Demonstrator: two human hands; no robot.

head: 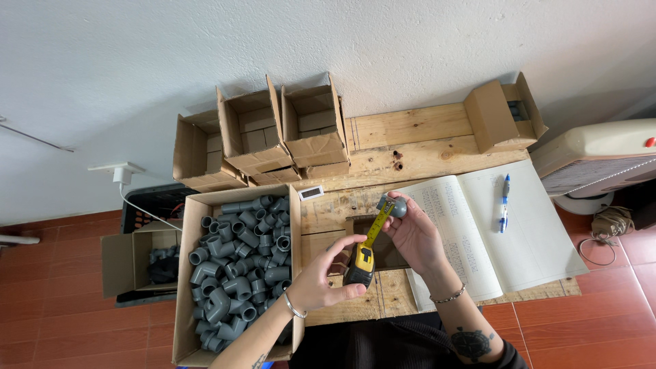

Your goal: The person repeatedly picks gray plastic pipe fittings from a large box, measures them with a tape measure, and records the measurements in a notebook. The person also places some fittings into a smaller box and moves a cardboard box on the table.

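Note:
My left hand (321, 277) grips a yellow and black tape measure (360, 264) over the wooden table (410, 147). Its yellow blade (378, 222) runs up to a small grey pipe fitting (393, 205), which my right hand (413, 236) holds between thumb and fingers. The blade lies against the fitting. Both hands hover above a dark rectangular patch on the table, just right of a cardboard box (188, 273) full of grey pipe elbows (239, 266).
An open ledger (533, 246) with a blue pen (504, 203) lies on the right. Several open cardboard boxes (256, 133) stand at the back, another one (502, 113) at the far right. A small box (137, 263) sits on the red tile floor, a fan (594, 160) at right.

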